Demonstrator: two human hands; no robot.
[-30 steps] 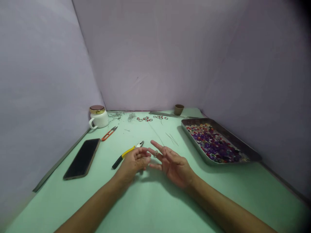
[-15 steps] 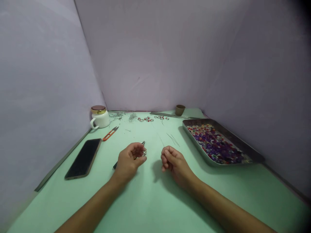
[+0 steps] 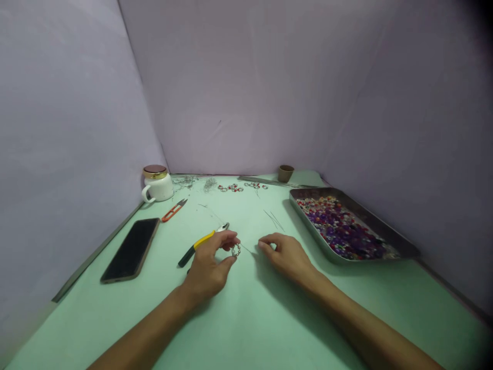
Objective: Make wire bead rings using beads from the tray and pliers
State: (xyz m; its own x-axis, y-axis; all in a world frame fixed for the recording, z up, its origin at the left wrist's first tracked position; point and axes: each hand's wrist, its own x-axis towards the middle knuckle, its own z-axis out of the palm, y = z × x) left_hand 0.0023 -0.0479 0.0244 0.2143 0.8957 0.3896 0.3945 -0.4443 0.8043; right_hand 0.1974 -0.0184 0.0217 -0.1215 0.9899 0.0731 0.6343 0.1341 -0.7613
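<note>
Presently, tabletop: we have a smooth, pale green surface; directions are read from the bead ring as dial centre.
Walls: we see pale lilac-grey panels at 9, 12 and 3 o'clock, lightly creased at the back.
Bead ring: we see a small hollow loop of shiny, silvery round beads at the left fingertips.
Left hand: at 8 o'clock; our thumb and fingers curve partly apart, gripping the ring.
Right hand: at 3 o'clock; our thumb and forefinger are nearly together; we cannot tell whether they hold the fine wire beside them.
Pliers: at 9 o'clock, yellow-and-black handles.
Metal tray: between 2 and 3 o'clock, bearing mixed purple and red beads.
</note>
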